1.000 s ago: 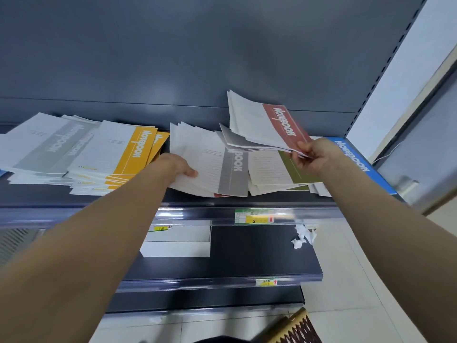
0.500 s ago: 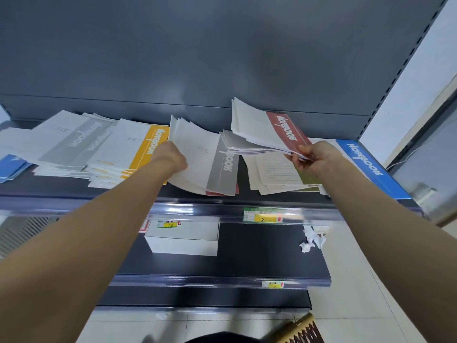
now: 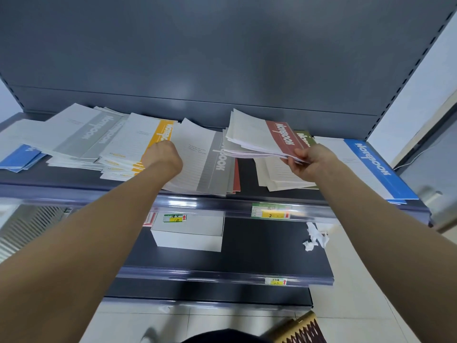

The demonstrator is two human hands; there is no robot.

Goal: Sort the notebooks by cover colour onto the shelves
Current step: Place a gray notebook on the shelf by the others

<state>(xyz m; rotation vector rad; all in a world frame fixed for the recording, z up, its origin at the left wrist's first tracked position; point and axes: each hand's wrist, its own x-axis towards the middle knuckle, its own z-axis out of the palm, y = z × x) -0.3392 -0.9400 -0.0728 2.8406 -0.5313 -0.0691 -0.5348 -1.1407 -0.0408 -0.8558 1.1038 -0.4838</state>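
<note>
On the top shelf (image 3: 74, 191) lie notebooks with coloured spine bands. My left hand (image 3: 162, 157) grips the left edge of a small stack topped by a grey-banded notebook (image 3: 197, 159), with a red one under it. My right hand (image 3: 309, 160) pinches a lifted bundle topped by a red-banded notebook (image 3: 267, 137), held above a green-banded pile (image 3: 284, 177). Left of my left hand lie a yellow-banded pile (image 3: 138, 144), a grey-banded pile (image 3: 81, 134) and blue notebooks (image 3: 19, 157). A blue-banded notebook (image 3: 368, 164) lies at the far right.
The shelf's dark back panel (image 3: 222, 58) rises behind the piles. A white box (image 3: 188, 233) and crumpled white paper (image 3: 316, 238) sit on the lower shelf. Price tags hang on the shelf rails. A patterned gold bag (image 3: 301, 330) stands on the tiled floor.
My left hand has gripped the grey-topped stack and drawn it leftward, away from the green-banded pile, opening a gap. My right hand keeps the red-topped bundle lifted. The view has shifted.
</note>
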